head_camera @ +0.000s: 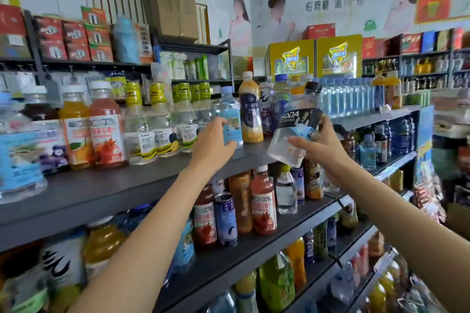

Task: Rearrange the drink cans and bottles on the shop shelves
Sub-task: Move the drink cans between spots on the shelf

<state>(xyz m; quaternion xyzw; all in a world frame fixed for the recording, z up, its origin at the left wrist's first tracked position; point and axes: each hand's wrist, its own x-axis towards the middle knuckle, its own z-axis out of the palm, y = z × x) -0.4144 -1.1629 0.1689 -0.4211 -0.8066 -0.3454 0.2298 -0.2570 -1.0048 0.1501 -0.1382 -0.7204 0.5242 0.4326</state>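
My left hand (212,142) grips a clear water bottle with a light blue label (230,112) that stands on the dark top shelf (101,193). My right hand (321,145) holds a clear soda bottle with a black label and black cap (298,122), tilted, in the air just above the shelf's front edge. Right of the water bottle stands a yellow drink with a dark label (250,109). Further left stands a row of clear lemon bottles (162,122), an orange juice (75,129) and a red juice (106,127).
The shelf below carries red juice bottles (263,201), a blue can (225,220) and a clear bottle (286,190). Lower shelves hold green and orange drinks. Packs of water (351,96) sit at the top shelf's right end. Cartons (170,0) are stacked above.
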